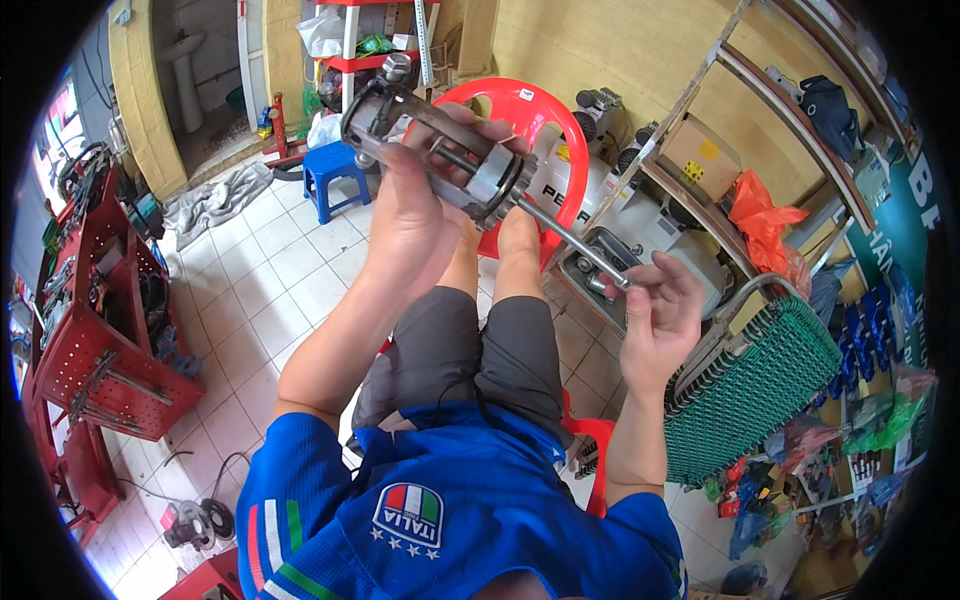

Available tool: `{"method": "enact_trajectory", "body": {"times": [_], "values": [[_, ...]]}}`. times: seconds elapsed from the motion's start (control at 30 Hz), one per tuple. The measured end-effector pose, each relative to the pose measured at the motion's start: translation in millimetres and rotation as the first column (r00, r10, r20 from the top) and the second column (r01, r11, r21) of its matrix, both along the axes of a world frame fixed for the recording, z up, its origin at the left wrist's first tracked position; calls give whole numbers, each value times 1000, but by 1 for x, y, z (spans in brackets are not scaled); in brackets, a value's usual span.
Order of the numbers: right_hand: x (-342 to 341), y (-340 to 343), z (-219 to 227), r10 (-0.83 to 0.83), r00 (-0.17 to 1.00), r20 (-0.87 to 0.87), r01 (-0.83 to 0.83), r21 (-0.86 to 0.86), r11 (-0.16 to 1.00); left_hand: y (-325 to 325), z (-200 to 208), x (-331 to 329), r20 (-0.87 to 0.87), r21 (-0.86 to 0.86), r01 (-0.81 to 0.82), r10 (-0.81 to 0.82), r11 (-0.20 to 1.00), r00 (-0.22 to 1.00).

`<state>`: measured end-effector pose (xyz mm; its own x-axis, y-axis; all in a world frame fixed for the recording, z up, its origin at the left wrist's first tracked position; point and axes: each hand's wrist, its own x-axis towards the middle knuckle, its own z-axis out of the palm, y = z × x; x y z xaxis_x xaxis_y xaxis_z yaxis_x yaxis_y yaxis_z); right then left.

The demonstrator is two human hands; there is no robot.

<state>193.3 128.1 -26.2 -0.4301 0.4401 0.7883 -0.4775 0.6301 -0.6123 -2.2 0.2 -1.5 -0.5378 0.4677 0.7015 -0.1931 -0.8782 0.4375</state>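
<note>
The left hand (412, 205) curls its fingers (492, 129) around a dark metal assembly (492, 182); the right hand (660, 320) pinches the right end of its slim rod (570, 234). The assembly is raised above the knees (518, 235). Beyond stand a red chair (578, 150) and, farther left, a blue stool (335, 165).

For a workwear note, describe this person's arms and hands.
The left hand and right hand wear no gloves; no watch shows on either wrist. The left sleeve is short and blue with red, white and green stripes; the right sleeve is also short and blue.
</note>
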Motion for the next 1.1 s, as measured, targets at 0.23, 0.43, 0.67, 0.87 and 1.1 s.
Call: {"method": "enact_trajectory", "body": {"times": [0.23, 0.43, 0.67, 0.87, 1.1], "values": [[0, 5, 2, 26, 1000, 3, -26, 55, 998, 1, 1, 0, -16, 1, -35, 35, 999, 999], [0, 4, 7, -4, 998, -63, 13, 153, 988, -1, 0, -2, 7, -16, -32, 33, 999, 999], [2, 1, 4, 29, 999, -27, -30, -17, 999, 1, 0, 2, -16, -14, -8, 7, 1000, 1000], [7, 5, -2, 140, 989, 50, -135, -86, 987, 0, 2, 3, 0, -28, -26, 26, 999, 1000], [-1, 5, 6, -3, 997, -82, 16, 163, 986, -1, 1, -1, 10, -9, -21, 21, 1000, 1000]]}}
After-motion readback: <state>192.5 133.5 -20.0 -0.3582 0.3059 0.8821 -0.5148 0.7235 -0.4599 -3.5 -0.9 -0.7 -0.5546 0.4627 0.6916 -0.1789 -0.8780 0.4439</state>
